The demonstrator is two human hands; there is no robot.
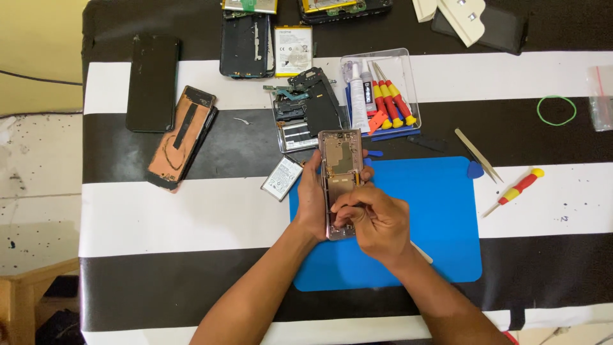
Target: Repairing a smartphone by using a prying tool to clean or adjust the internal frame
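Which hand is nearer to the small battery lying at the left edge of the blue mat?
Left. The left hand grips the opened phone just right of the small battery. The right hand works on the phone's lower part, farther right.

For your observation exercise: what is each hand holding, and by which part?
The left hand grips the opened phone frame along its left edge. The right hand pinches something against its lower part; what it is cannot be told.

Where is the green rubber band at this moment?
In the head view, the green rubber band lies far right on a black stripe of the table, beyond the tweezers.
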